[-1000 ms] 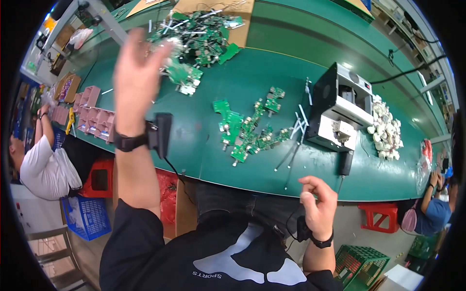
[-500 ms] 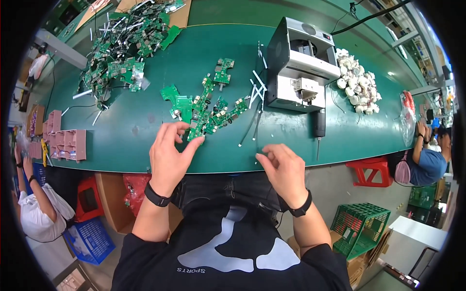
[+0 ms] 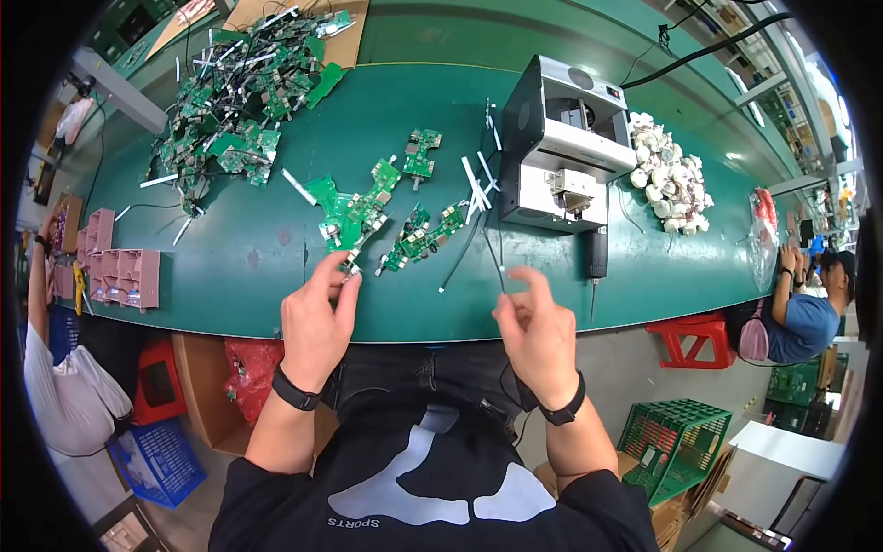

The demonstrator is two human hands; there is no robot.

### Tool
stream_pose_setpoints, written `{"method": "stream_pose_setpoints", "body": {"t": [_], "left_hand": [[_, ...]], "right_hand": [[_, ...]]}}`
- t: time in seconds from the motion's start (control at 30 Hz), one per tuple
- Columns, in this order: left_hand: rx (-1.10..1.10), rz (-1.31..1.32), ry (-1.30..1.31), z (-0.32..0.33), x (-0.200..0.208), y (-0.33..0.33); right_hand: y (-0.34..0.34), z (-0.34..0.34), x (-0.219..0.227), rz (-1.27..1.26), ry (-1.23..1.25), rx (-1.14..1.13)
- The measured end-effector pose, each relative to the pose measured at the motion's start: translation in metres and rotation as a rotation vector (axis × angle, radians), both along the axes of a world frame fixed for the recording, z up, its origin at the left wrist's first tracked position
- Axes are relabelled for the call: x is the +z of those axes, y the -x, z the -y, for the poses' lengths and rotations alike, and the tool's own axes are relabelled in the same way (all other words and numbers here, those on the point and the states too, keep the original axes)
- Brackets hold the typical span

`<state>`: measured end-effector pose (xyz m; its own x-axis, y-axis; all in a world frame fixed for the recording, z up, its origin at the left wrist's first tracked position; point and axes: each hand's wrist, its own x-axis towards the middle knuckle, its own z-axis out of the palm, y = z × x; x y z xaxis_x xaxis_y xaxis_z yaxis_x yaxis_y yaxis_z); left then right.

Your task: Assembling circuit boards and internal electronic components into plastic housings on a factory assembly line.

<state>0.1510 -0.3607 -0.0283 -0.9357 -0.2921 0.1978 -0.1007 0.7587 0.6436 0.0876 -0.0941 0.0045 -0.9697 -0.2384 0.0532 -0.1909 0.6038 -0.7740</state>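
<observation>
My left hand (image 3: 317, 317) is at the near edge of the green table (image 3: 230, 248). Its thumb and fingers pinch the near end of a cluster of green circuit boards (image 3: 354, 212), at a small white connector. My right hand (image 3: 533, 331) is a short way to the right, with curled fingers pinched on the near end of a thin dark wire (image 3: 492, 253) that runs back toward several white strips (image 3: 476, 184). More small green boards (image 3: 423, 230) lie between the two hands, further back.
A grey box-shaped machine (image 3: 561, 147) stands behind my right hand, a dark pen-shaped tool (image 3: 596, 258) in front of it and a heap of white parts (image 3: 667, 175) beside it. A big pile of wired boards (image 3: 239, 101) lies far left. Pink trays (image 3: 120, 276) sit at the left edge. Seated people work at both ends.
My left hand dropped from high over the table to the boards at the near edge. My right hand rose from my lap to the table edge and closed on the wire.
</observation>
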Motion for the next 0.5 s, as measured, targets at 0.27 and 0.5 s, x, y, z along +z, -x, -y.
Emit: {"method": "stream_pose_setpoints", "body": {"t": [0.27,0.5], "left_hand": [[0.132,-0.155,-0.705,-0.009,0.021,0.012],[0.002,-0.299,-0.842,-0.015,0.014,0.000]], "right_hand": [[0.008,0.000,0.010,-0.227,0.274,0.255],[-0.021,-0.018,0.040,-0.535,0.149,0.320]]}}
